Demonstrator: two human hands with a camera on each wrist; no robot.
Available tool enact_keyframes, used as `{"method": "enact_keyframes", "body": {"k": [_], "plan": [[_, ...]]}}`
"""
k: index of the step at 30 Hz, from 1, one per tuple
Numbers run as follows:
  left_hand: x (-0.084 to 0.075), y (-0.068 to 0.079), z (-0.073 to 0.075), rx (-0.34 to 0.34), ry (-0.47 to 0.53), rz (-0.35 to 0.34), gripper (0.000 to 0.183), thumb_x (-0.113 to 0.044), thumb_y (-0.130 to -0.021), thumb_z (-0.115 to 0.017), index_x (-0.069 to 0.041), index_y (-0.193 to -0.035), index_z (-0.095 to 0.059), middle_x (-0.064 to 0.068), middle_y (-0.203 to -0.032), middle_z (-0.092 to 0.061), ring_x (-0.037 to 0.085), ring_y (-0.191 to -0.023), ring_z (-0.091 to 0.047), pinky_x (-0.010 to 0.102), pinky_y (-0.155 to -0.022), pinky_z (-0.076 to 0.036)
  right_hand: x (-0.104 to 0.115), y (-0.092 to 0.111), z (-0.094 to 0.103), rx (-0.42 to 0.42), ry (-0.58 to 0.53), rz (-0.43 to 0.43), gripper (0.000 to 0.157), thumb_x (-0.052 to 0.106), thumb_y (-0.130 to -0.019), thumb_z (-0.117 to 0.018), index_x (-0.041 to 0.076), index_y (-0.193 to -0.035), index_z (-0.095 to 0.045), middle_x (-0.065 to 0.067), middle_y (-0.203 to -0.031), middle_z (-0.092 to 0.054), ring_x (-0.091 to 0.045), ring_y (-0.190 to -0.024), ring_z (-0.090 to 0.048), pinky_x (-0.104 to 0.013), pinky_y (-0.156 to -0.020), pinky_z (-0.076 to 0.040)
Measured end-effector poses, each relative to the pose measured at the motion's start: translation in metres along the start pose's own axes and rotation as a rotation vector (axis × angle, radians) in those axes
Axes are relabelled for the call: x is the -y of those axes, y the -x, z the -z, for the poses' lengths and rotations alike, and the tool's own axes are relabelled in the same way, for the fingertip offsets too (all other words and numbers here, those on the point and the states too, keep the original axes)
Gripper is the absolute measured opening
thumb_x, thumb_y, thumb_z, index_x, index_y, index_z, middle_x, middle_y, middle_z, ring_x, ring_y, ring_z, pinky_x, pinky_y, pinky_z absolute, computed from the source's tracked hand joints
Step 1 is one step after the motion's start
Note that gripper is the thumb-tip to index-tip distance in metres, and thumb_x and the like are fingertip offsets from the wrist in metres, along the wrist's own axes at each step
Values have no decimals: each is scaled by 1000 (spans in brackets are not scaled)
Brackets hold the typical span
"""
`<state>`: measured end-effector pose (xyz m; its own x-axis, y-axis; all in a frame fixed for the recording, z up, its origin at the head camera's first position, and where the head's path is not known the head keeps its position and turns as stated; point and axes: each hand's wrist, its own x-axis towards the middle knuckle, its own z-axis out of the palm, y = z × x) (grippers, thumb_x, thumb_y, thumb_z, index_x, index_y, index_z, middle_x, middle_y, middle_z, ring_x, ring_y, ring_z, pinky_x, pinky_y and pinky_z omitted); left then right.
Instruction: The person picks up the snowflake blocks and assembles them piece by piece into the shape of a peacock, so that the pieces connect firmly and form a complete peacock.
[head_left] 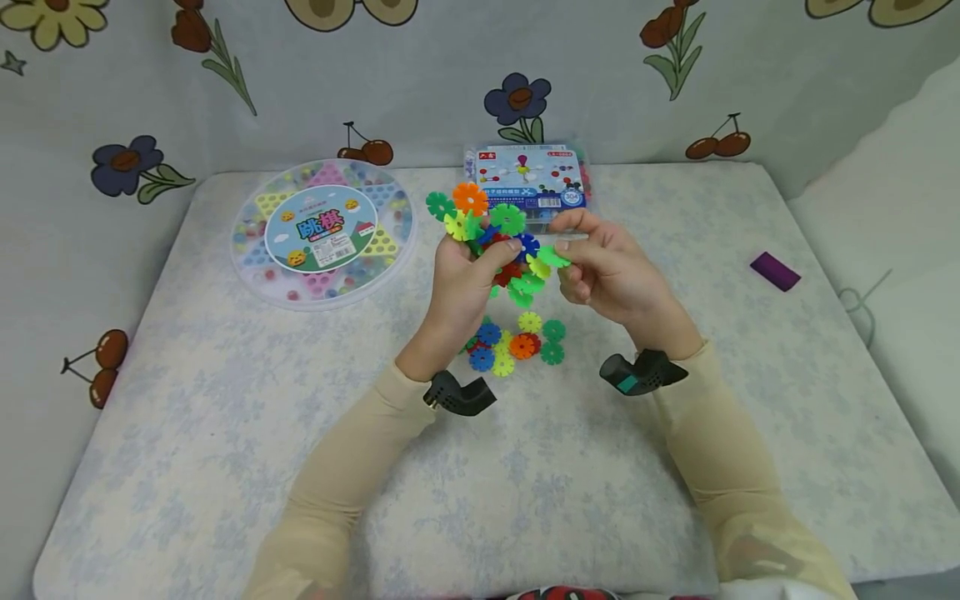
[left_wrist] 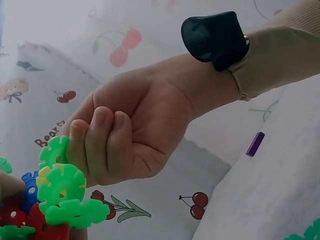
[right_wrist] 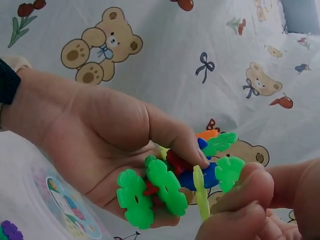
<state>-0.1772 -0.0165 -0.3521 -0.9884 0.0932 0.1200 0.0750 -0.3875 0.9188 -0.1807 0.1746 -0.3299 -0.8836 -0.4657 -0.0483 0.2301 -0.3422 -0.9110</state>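
Note:
My left hand (head_left: 459, 287) grips a cluster of interlocked plastic snowflake discs (head_left: 508, 219), its thumb pressed on the red and blue ones in the middle. Green, orange and yellow discs stick out around the thumb. At the cluster's right side, my right hand (head_left: 618, 271) pinches a bright green disc (head_left: 553, 256) between thumb and forefinger. A yellow disc (right_wrist: 201, 192) stands edge-on beside those fingertips in the right wrist view. The left wrist view shows the right hand's other fingers (left_wrist: 99, 145) curled toward the palm, near several green discs (left_wrist: 62, 185).
Loose snowflake discs (head_left: 525, 346) lie on the table (head_left: 555, 483) below the hands. Behind the cluster stands a clear box with a blue label (head_left: 528, 171). A round Chinese checkers case (head_left: 390, 250) lies back left, and a purple piece (head_left: 776, 272) lies at right.

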Motion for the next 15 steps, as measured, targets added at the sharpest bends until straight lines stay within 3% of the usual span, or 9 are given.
{"method": "enact_keyframes", "body": {"k": [4, 8, 11, 15], "plan": [[-1, 1, 1, 31, -36, -31, 21, 3, -96, -61, -8, -109, -49, 2, -101, -61, 11, -90, -65, 22, -83, -58, -1, 0, -3, -29, 43, 51, 16, 2, -105, -46, 15, -111, -54, 3, -59, -66, -8, -45, -53, -17, -47, -40], [-2, 0, 4, 87, -57, -36, 19, 3, -96, -61, -10, -105, -49, 0, -96, -63, 11, -86, -65, 22, -80, -58, -1, 0, 1, 74, 35, 31, 13, 4, -106, -49, 16, -108, -54, 4, -60, -66, -7, -46, -54, -16, -47, -39], [-2, -1, 5, 114, -92, -32, 20, 2, -95, -62, -8, -108, -51, -1, -90, -61, 11, -82, -62, 22, -79, -58, 0, 0, 5, 139, 20, -8, 10, 5, -105, -51, 14, -105, -51, 4, -60, -66, -8, -46, -53, -19, -45, -29], [0, -1, 6, 129, -159, -82, 30, 1, -93, -65, 0, -121, -52, 1, -87, -59, 13, -75, -58, 23, -75, -57, -1, 0, 7, 149, 23, -25, 12, 2, -105, -50, 13, -102, -47, 4, -59, -65, -8, -45, -49, -28, -49, -17]]}}
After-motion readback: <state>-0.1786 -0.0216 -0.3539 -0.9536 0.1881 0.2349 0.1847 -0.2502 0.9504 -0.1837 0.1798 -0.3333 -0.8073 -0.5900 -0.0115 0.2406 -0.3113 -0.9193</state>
